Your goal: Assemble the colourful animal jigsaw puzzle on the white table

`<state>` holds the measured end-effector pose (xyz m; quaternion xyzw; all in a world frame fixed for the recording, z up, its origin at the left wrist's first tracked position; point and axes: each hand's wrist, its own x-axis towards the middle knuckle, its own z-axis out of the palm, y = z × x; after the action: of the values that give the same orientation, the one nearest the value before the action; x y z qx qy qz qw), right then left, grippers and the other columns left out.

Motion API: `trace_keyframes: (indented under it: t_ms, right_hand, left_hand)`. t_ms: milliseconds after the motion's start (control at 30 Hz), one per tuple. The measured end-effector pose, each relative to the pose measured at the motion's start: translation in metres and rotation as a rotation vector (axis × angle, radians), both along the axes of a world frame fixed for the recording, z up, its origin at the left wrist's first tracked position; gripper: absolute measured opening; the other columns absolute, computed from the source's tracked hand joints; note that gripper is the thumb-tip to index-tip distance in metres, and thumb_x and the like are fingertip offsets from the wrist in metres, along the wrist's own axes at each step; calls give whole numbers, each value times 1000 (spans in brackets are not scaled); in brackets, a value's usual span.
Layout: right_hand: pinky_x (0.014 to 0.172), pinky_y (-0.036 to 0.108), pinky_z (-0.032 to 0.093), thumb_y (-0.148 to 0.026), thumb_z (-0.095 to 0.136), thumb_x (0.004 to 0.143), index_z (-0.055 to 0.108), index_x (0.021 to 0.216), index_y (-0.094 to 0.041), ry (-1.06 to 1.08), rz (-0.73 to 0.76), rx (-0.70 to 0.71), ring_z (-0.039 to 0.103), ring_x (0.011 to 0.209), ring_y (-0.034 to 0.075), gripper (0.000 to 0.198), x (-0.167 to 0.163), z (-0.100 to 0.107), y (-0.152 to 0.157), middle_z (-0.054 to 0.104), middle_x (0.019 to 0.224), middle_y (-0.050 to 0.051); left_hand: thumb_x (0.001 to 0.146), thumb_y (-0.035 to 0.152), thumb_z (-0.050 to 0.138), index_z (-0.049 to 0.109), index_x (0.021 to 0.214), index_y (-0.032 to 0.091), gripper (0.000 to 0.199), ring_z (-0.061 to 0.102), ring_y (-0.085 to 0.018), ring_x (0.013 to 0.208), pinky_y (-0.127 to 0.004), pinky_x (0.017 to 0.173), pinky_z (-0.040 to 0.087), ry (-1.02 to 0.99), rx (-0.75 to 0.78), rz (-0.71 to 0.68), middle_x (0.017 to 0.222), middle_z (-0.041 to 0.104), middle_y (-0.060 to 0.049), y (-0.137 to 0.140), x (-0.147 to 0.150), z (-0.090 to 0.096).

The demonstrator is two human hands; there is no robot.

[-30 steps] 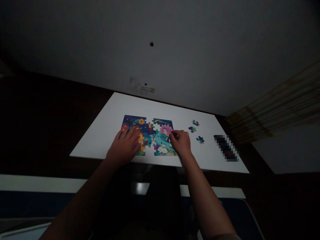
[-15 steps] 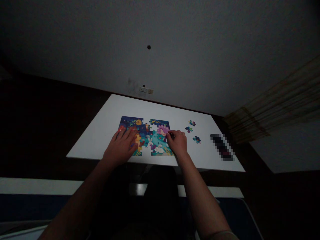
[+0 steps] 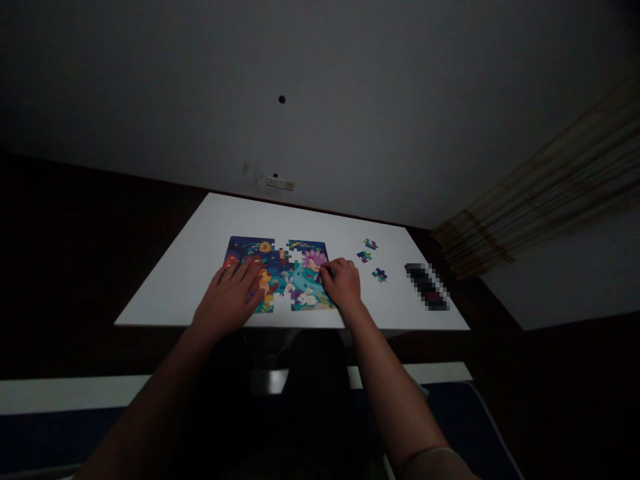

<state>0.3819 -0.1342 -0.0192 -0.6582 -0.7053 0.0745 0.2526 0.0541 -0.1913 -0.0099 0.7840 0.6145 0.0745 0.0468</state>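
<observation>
A colourful jigsaw puzzle, partly joined, lies on the white table. It shows animals, with two white rabbits near its front edge. White gaps show at its upper middle and lower middle. My left hand rests flat over the puzzle's left part, fingers spread, hiding some of the picture. At the right edge, beside the pink peacock, my right hand is closed, thumb and finger pinched on a puzzle piece at the border. The fingers largely hide that piece.
Several loose pieces lie right of the puzzle, including a dark blue one and a multicoloured one. A pixelated dark object is near the table's right edge. Behind are a wall with sockets and a curtain.
The whole view has shifted, so the table appears further left. Both hands keep nearly the same places on the puzzle, and the right fingers have moved only slightly at its edge.
</observation>
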Motion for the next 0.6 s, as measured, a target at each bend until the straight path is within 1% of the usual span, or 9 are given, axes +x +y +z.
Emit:
trace_keyframes:
  t_ms: [67,167,267,333,400,433,467,533,600]
  right_hand:
    - [115,44,48,-40,64,116,91,128,-23,39,-45,24,70,128,33,35,8,0,0,87,134,13]
    - [117,43,51,-34,50,115,85,141,-18,85,-185,58,70,130,33,46,37,2,-3,85,140,16]
    - [118,47,51,-30,49,109,81,148,-14,78,-337,59,69,132,37,54,79,8,-6,83,143,21]
    - [121,51,48,-29,52,107,79,152,-7,49,-406,41,66,138,42,57,104,13,-3,80,147,29]
    - [124,52,44,-31,54,111,76,157,-5,14,-409,13,63,145,44,57,120,18,6,76,157,32]
    - [125,51,43,-31,55,113,76,158,-6,-4,-388,-8,62,148,43,56,125,19,12,75,160,32]
    - [125,50,43,-30,58,114,76,159,-10,-23,-359,-31,62,149,41,53,127,20,20,75,163,30]
    - [125,49,45,-30,68,114,79,156,-16,-62,-307,-83,64,150,38,46,128,20,36,78,160,25]
    - [126,53,52,-34,78,113,81,150,-21,-102,-288,-129,69,147,36,39,127,18,50,79,157,20]
  left_hand:
    - [125,50,41,46,191,18,73,37,-46,185,-63,150,31,9,-7,-2,198,43,-15,1,-1,-1]
    - [125,50,40,45,191,18,74,37,-45,185,-62,150,32,11,0,-8,198,44,-15,2,-1,-4]
    - [125,50,41,47,191,19,73,38,-45,185,-62,150,32,3,14,-9,197,46,-14,1,-2,-4]
    - [124,49,41,47,190,19,73,39,-45,185,-63,150,32,-3,18,-13,197,46,-14,1,-1,-3]
    - [125,50,41,46,191,19,73,39,-46,184,-64,150,32,-6,12,-16,197,46,-15,1,-1,-2]
    - [125,50,41,47,190,18,73,39,-46,185,-64,150,33,-8,11,-16,197,45,-15,1,-1,-2]
    - [125,50,40,47,190,18,73,39,-46,185,-64,149,33,-11,12,-16,197,45,-15,1,-1,-2]
    - [124,50,41,48,190,21,72,40,-45,184,-64,149,34,-20,16,-11,197,46,-14,0,-1,-2]
    - [123,49,44,48,189,23,70,41,-43,184,-64,149,34,-31,18,-8,196,47,-13,-1,-1,-1]
